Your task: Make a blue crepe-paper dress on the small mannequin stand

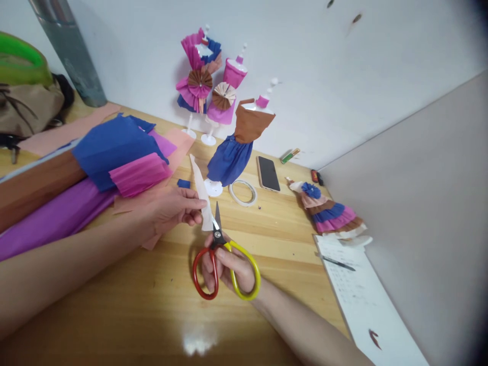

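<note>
Near the middle of the head view, my left hand (179,207) pinches a pale, narrow paper strip (200,185) between thumb and fingers. My right hand (232,264) is wrapped round the scissors (217,235), which have one red and one yellow handle loop. Their blades point up and stand a little apart, close to the lower end of the strip. Just behind the strip is the white round base (213,188) of a mannequin in a brown top (253,123) and blue skirt (230,158). A tape roll (243,193) lies to its right.
Coloured paper (114,147) is piled at left, near a bottle (74,56) and bag (26,107). Two dressed mannequins (200,84) (223,96) stand by the wall. At right are a phone (269,173), a striped dress figure (331,213) and a pen (338,263) on white paper (362,305).
</note>
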Motion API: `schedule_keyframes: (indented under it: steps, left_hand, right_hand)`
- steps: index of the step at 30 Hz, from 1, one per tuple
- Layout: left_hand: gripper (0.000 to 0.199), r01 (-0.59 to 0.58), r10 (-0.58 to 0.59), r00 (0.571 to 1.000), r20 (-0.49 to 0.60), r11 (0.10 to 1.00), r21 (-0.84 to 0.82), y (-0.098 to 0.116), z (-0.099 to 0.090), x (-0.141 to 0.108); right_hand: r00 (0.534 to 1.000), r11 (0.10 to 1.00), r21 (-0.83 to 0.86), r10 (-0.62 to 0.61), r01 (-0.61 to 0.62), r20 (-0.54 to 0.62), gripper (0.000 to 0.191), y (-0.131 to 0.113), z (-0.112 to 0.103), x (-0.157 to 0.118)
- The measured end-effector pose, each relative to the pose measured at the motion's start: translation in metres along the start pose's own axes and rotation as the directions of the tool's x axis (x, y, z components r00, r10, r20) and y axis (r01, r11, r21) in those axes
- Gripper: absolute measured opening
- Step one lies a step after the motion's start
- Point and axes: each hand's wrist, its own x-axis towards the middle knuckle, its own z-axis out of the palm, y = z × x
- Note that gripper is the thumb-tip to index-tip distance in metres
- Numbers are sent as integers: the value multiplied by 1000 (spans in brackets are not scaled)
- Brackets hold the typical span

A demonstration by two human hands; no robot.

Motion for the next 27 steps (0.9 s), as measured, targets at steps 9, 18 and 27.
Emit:
schedule_keyframes:
  steps: [9,18,27]
  left_hand:
    - [16,30,-30,999,-12,1000,-6,1,0,0]
    - [17,1,-1,1000,12,1000,-7,-2,-5,2]
    - [23,24,-24,999,-32,1000,-12,5,3,-2]
  right_hand:
    - [999,999,18,-42,42,3,49,3,-1,0]
    - [999,999,10,-36,36,-6,53,2,-1,0]
    - [999,999,-3,-34,34,-5,52,0,-1,-1]
